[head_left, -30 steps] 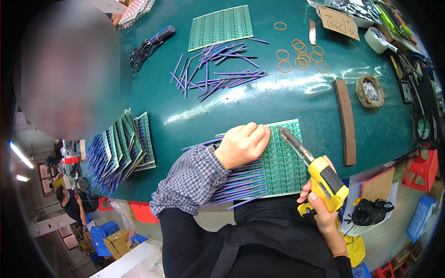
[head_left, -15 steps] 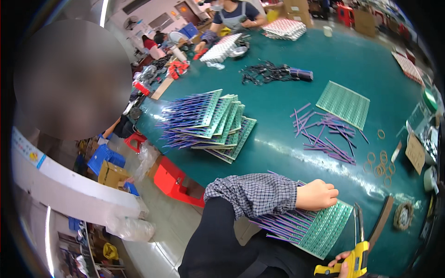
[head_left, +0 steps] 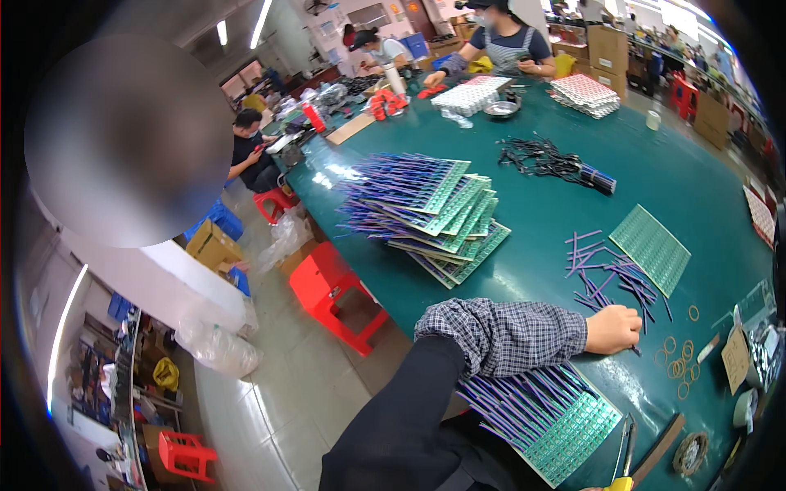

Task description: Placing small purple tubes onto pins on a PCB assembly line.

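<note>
My left hand (head_left: 612,329), in a checked sleeve, reaches to the near edge of a pile of loose purple strips (head_left: 624,282). Its fingers are pinched together; a small dark end shows beneath them, too little to name. Below that forearm lies a green circuit board panel (head_left: 573,446) with rows of purple strips (head_left: 524,401) along its left part. At the lower edge, a yellow soldering gun (head_left: 621,484) points its metal tip and thin feed tube up beside the panel. My right hand, at its grip, is nearly all cut off by the frame.
Left of centre stands a stack of strip-fitted panels (head_left: 450,221). A bare green panel (head_left: 651,250) lies beyond the loose strips. Rubber bands (head_left: 679,364), a tape roll (head_left: 690,454) and a brown bar (head_left: 659,450) are at right. A red stool (head_left: 327,286) stands left; people sit across the table.
My left hand has moved off the near panel, away from me to the loose strips. The soldering gun sits lower, mostly out of the frame. The whole view has shifted.
</note>
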The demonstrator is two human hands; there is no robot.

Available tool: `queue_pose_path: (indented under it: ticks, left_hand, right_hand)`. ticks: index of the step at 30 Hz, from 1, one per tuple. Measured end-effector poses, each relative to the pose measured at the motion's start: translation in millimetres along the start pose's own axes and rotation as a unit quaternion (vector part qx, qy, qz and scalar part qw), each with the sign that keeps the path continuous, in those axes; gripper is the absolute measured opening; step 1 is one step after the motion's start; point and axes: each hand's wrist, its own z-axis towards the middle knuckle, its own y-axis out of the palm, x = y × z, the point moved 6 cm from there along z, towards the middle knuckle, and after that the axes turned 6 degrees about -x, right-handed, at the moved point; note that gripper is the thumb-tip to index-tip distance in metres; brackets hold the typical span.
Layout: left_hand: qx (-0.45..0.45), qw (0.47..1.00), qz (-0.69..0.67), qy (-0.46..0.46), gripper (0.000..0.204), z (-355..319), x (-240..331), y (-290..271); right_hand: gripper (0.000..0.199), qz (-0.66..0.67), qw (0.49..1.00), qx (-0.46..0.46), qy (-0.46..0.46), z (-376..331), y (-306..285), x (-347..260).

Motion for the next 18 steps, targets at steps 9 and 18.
queue_pose_path:
  ticks: [9, 18]
  left_hand:
    - [0.032, 0.982, -0.137, -0.126, 0.013, -6, 0, -59]
    - [-0.049, 0.912, -0.36, -0.189, 0.031, -4, 3, -42]
  right_hand:
    - [0.048, -0.091, 0.99, -0.094, -0.05, 4, 8, -9]
    - [0.022, -0.07, 0.991, 0.102, -0.046, -16, -1, 17]
